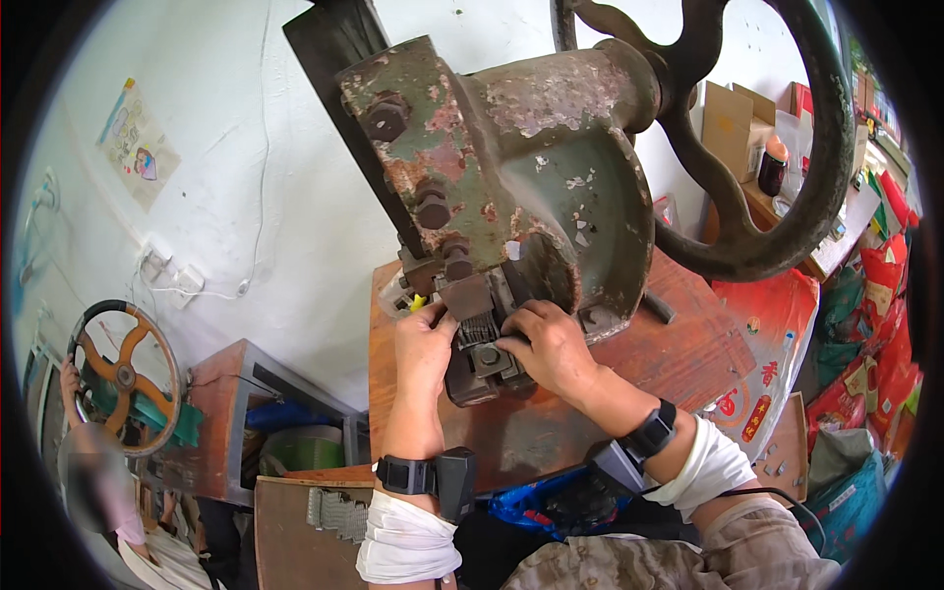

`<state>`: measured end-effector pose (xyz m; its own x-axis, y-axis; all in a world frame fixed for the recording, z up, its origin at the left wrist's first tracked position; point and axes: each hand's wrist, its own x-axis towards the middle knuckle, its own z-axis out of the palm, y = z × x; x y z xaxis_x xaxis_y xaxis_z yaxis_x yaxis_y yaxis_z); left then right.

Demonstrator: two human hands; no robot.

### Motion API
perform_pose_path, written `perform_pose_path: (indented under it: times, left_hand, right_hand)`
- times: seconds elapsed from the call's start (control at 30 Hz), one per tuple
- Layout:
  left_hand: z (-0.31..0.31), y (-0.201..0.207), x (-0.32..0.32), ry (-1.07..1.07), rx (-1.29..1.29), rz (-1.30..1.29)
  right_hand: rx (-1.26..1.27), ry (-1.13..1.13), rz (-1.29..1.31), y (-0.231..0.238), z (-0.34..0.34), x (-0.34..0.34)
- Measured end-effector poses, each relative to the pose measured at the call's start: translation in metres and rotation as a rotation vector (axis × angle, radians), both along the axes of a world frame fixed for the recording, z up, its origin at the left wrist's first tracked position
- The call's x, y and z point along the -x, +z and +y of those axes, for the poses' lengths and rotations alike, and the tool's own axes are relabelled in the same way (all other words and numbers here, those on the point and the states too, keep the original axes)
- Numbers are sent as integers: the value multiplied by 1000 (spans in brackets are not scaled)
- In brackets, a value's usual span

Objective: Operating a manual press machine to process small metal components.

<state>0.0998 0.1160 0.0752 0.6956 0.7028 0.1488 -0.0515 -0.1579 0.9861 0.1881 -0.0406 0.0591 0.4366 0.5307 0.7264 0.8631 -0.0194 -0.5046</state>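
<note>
A heavy hand press (560, 108) with worn green paint and large bolts stands on the wooden bench. My left hand (423, 346) is at the left side of its die, thumb and fingers pinched just under the ram; what they pinch is hidden. Across from it, my right hand (553, 349) reaches in with thumb and fingers drawn together at the die's right side, and its grip is also unclear. Between both hands lies a ribbed metal piece (478, 328), behind a dark bolted block (489, 360). Something small and yellow (418, 302) shows beyond my left fingertips.
The press's large handwheel (757, 251) overhangs the bench (649, 359) at right. A tray (334, 551) near my left forearm holds metal pieces (336, 513). Red and green bags (875, 334) crowd the right. Another person (93, 482) is by a second handwheel (125, 377) at far left.
</note>
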Motion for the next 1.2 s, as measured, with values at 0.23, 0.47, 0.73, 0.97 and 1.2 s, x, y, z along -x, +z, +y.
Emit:
perform_pose_path:
  times: [0.23,0.47,0.73,0.97,1.2]
  left_hand:
    - [-1,4,0,47,-137,87]
    - [9,-1,1,-45,43,-12]
    - [17,-18,42,231,85,-43]
    - [-16,-83,106,164,-74,239]
    - [-16,-40,83,314,-712,131]
  right_hand:
    - [132,-142,118,7,9,-2]
    - [215,-199,71,7,29,0]
    - [169,-165,136,4,30,-1]
    - [86,-34,184,0,19,-8]
    - [-67,118,129,-15,-42,-2]
